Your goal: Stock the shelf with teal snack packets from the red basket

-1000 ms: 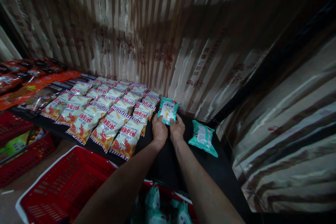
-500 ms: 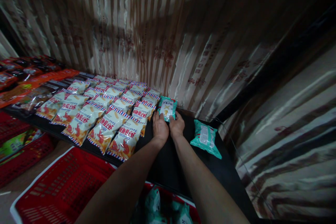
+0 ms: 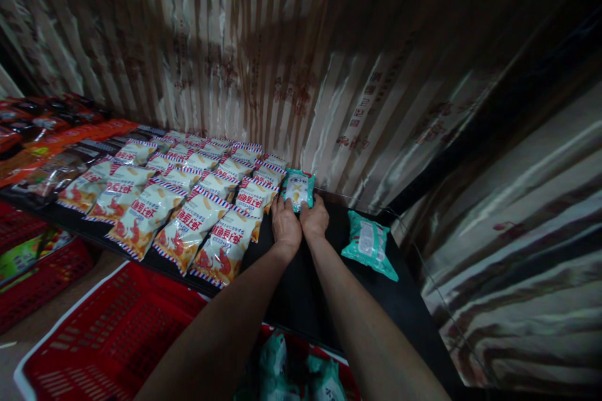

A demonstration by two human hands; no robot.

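Both my hands hold one teal snack packet point(image 3: 298, 186) at the back of a black shelf point(image 3: 301, 288). My left hand point(image 3: 285, 225) grips its lower left edge and my right hand point(image 3: 315, 220) grips its lower right edge, fingers closed on it. The packet lies close to the striped wall, just right of rows of white and red snack bags point(image 3: 188, 200). A second teal packet point(image 3: 369, 243) lies on the shelf to the right of my right hand.
A red basket point(image 3: 108, 344) stands below the shelf at the lower left. Another red basket with several teal packets point(image 3: 291, 369) sits between my forearms. Orange and dark packets point(image 3: 56, 150) fill the shelf's far left. A shiny striped curtain point(image 3: 517, 232) hangs at the right.
My hands have pushed the teal packet farther back toward the wall, next to the last row of white and red bags. The view has shifted slightly.
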